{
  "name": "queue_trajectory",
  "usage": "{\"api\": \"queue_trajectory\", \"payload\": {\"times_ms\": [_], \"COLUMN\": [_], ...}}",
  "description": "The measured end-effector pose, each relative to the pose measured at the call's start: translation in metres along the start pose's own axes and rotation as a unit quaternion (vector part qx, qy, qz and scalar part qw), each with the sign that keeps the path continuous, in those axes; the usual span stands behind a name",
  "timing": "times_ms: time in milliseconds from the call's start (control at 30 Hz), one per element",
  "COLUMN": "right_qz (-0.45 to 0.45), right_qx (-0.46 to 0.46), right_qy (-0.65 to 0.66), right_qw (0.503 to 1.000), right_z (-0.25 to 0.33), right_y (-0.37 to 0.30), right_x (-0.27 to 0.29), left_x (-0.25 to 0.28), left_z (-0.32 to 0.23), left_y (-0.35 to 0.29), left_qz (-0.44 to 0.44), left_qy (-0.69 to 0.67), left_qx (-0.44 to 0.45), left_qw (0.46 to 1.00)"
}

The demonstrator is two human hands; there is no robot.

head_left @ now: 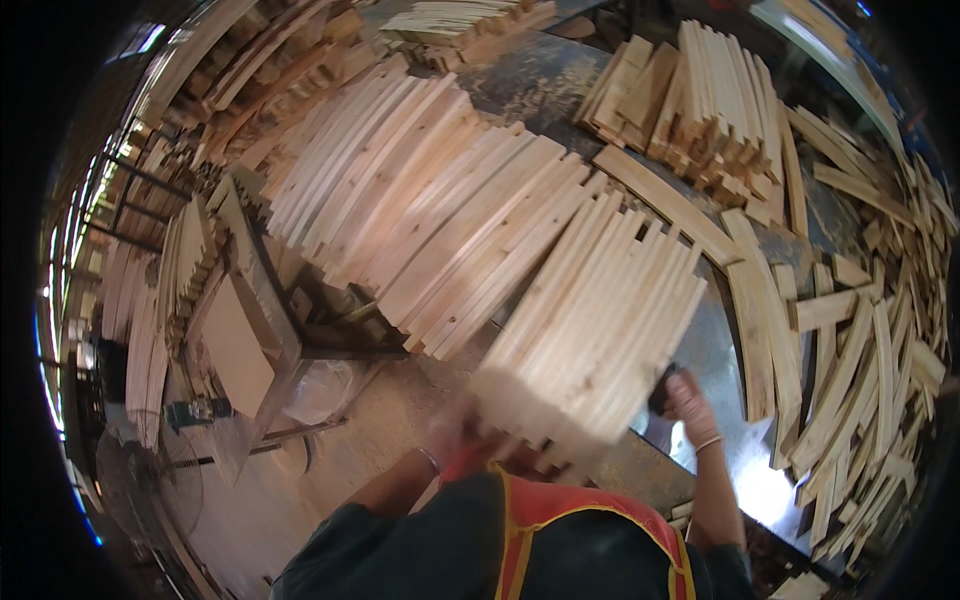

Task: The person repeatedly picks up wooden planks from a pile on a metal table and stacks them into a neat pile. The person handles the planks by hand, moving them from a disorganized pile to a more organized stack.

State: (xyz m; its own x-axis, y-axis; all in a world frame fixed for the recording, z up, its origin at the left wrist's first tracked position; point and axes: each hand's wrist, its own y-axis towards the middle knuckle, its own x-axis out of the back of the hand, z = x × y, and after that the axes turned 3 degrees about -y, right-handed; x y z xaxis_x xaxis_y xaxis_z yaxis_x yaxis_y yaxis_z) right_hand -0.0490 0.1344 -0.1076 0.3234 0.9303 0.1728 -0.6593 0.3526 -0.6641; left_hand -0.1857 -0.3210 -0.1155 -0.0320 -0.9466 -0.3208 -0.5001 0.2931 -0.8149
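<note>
Both hands (690,400) grip pale wooden slats (590,330) (near ends blurred).

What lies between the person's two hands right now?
In the head view, the near end of a bundle of wooden slats lies between the left hand and right hand.

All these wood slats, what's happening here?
A person in a dark top and red vest stands at a metal table stacked with slats. Both hands are on a bundle of slats: the left hand is blurred at its near end, the right hand at its right side. Longer rows of slats lie behind, and loose offcuts are heaped to the right.
</note>
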Motion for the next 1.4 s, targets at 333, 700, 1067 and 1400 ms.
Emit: {"api": "queue_trajectory", "payload": {"times_ms": [333, 700, 1067, 1400], "right_qz": [-0.019, -0.036, -0.014, -0.030], "right_qx": [0.120, 0.103, -0.016, 0.034], "right_qy": [0.062, 0.091, -0.029, 0.261], "right_qw": [0.991, 0.990, 0.999, 0.964], "right_z": [-0.042, -0.033, 0.031, 0.012], "right_y": [0.042, 0.037, 0.009, -0.006], "right_x": [-0.030, -0.037, -0.032, -0.038], "left_x": [-0.042, -0.061, -0.083, -0.114], "left_z": [-0.206, -0.058, -0.055, -0.066], "left_y": [0.079, 0.001, 0.066, 0.015], "left_qz": [-0.350, 0.045, 0.197, 0.149], "left_qy": [0.727, 0.337, 0.280, 0.341], "left_qx": [-0.465, -0.170, -0.158, -0.166], "left_qw": [0.365, 0.925, 0.927, 0.913]}}
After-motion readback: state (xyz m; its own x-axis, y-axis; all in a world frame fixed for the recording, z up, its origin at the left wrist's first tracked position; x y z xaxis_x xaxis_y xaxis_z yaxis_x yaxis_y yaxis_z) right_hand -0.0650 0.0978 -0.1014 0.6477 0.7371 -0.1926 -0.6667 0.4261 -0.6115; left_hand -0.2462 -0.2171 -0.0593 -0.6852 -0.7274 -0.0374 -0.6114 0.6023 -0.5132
